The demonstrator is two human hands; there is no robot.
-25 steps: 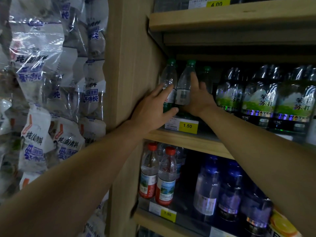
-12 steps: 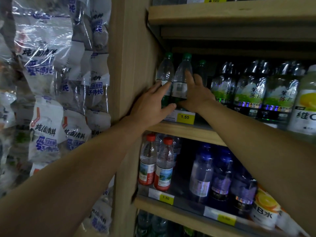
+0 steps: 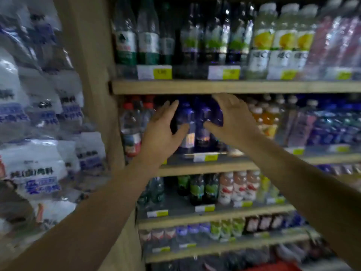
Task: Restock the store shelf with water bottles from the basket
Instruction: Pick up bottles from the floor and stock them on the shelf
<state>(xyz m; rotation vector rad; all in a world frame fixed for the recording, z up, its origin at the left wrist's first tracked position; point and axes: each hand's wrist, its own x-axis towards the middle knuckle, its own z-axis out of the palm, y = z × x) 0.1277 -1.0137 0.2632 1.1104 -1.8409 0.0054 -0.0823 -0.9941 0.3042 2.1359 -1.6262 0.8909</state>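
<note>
Both hands empty, fingers spread: left hand (image 3: 162, 133) & right hand (image 3: 232, 122) flank the blue bottles (image 3: 187, 126) on the 2nd shelf (image 3: 205, 169) — prob. about to straighten them. Green-label water bottles (image 3: 136, 42) sit up left, far row — basket not in view.

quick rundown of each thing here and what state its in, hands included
left hand: open, fingers spread, holding nothing
right hand: open, fingers spread, holding nothing
blue bottles: upright on the shelf, between the two hands; contact unclear from blur
green-label water bottles: upright on the shelf above, untouched
red-capped bottles: upright, left of the left hand
price tag: on the upper shelf's edge
</note>
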